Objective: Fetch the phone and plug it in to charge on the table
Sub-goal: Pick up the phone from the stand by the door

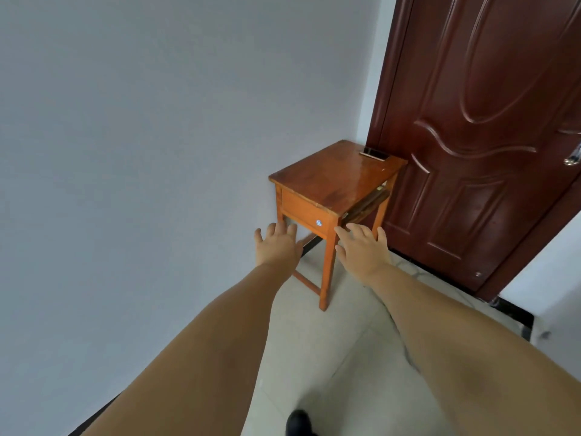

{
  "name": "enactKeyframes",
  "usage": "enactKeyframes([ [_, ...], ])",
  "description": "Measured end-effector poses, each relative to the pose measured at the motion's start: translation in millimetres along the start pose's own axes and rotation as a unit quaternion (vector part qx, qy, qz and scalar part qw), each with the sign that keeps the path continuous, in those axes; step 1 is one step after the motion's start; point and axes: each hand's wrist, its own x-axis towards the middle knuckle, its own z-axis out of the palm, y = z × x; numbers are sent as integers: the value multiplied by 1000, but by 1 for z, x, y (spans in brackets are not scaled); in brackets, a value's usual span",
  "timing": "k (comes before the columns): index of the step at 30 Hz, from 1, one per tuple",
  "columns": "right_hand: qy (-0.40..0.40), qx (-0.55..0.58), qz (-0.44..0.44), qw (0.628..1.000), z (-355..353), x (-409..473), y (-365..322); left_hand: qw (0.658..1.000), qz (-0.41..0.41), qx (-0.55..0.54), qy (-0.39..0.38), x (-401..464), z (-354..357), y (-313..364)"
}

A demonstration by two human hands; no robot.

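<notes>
Lying flat, phone (374, 153) (long axis left-right)

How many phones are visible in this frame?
1. The phone lies flat at the far edge of the wooden table, near the door. Both hands are empty. Others may be hidden in the table's drawer.

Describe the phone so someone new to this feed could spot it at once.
Find the dark red-brown panelled door on the right; a small orange-brown wooden table stands in the corner just left of it. The slim dark phone with a pale edge lies flat at the tabletop's far edge, nearest the door. It is the only thing on the tabletop.
</notes>
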Motion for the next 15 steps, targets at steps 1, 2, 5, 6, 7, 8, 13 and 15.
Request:
enactKeyframes([
  [1, 1, 0, 4, 1000, 5, 17, 9, 1000, 1, -4, 3, 19, 5, 5],
  [2, 3, 0, 7, 1000, 11, 39, 22, 1000, 3, -8, 4, 46, 11, 10],
  [5, 3, 8, 19, 1000, 23, 101, 53, 1000, 2, -19, -1, 119, 26, 20],
  [6, 2, 8, 23, 1000, 25, 122, 64, 1000, 2, -21, -3, 145, 30, 24],
  [7, -4, 7, 26, 1000, 24, 139, 74, 1000, -3, -23, -9, 167, 31, 27],
  [8, -8, 2, 26, 1000, 23, 157, 85, 1000, -3, -25, -9, 188, 33, 30],
  [13, -16, -2, 66, 998, 20, 238, 160, 999, 24, -47, 3, 297, 36, 71],
  [15, -30, -2, 82, 996, 25, 257, 184, 998, 44, -53, 5, 324, 40, 87],
])
